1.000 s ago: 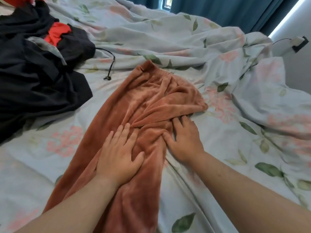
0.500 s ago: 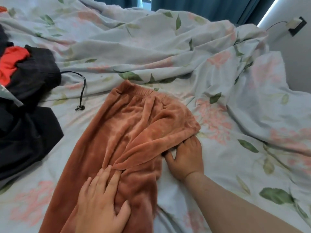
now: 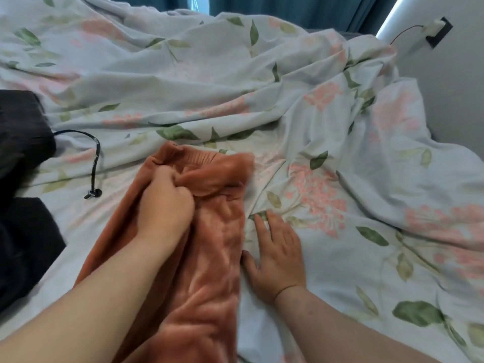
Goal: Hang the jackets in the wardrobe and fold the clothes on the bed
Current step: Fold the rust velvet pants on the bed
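Observation:
Rust-orange fleece trousers (image 3: 209, 258) lie lengthwise on the bed, waistband at the far end, folded into a narrow strip. My left hand (image 3: 165, 203) is closed on a bunch of the fleece just below the waistband. My right hand (image 3: 275, 255) lies flat with fingers apart on the floral sheet, its thumb against the right edge of the trousers. The lower legs run out of view at the bottom.
A rumpled floral duvet (image 3: 235, 87) is heaped across the far and right side of the bed. A black jacket (image 3: 21, 205) lies at the left, its drawcord (image 3: 95, 163) trailing on the sheet. A wall socket with a charger (image 3: 437, 30) is at top right.
My left hand moved up from the trouser leg to the waist area and closed on the fabric. The right flap of the trousers got folded leftward, and my right hand slid off onto the sheet.

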A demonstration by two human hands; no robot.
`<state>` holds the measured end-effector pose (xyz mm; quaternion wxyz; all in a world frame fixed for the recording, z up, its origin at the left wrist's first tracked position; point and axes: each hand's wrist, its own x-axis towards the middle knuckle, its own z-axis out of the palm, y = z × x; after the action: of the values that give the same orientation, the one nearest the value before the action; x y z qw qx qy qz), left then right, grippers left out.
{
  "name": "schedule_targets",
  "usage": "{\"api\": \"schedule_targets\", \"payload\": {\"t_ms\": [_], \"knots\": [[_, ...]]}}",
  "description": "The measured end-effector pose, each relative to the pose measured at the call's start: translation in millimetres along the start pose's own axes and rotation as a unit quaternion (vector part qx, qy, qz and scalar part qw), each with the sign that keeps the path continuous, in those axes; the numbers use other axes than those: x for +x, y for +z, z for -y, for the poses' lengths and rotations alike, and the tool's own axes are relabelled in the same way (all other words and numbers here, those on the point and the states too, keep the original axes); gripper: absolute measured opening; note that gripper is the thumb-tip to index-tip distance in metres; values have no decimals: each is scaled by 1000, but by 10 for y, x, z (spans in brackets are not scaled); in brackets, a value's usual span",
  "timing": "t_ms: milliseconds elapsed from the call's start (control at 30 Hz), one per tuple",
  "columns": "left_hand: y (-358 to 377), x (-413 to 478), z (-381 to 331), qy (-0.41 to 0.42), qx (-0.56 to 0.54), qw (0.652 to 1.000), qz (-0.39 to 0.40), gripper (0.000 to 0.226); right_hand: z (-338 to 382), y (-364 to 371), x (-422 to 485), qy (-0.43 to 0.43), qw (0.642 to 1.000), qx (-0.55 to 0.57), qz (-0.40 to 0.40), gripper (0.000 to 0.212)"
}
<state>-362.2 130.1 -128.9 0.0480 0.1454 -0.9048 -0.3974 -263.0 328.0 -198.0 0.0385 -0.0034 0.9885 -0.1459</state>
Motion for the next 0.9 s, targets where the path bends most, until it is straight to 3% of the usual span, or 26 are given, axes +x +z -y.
{"api": "schedule_targets", "payload": {"t_ms": [133, 300, 400, 467, 600, 733, 833, 900], "knots": [[-147, 156, 299, -146, -59, 987, -26, 16, 26, -30, 17, 9, 999, -22, 25, 80], [-165, 216, 234, -158, -240, 956, 60, 24, 30, -33, 25, 11, 999, -33, 18, 78], [-149, 348, 181, -94, -203, 970, 98, 12, 21, -22, 30, 4, 999, -36, 8, 78], [-158, 482, 111, -70, -188, 975, 96, 24, 21, -9, 41, -1, 999, -35, 1, 78], [-296, 840, 45, -62, -187, 980, -9, 21, 19, 6, 53, -5, 999, -30, -12, 80], [-430, 928, 419, -119, -16, 993, -22, 18, 5, 39, 57, -3, 999, -35, -11, 80], [-516, 733, 545, -163, -28, 986, 5, 31, 10, 41, 64, 0, 999, -34, -12, 79], [-604, 507, 524, -132, 12, 991, -16, 38, 15, 33, 73, 3, 999, -37, -12, 79]]}}
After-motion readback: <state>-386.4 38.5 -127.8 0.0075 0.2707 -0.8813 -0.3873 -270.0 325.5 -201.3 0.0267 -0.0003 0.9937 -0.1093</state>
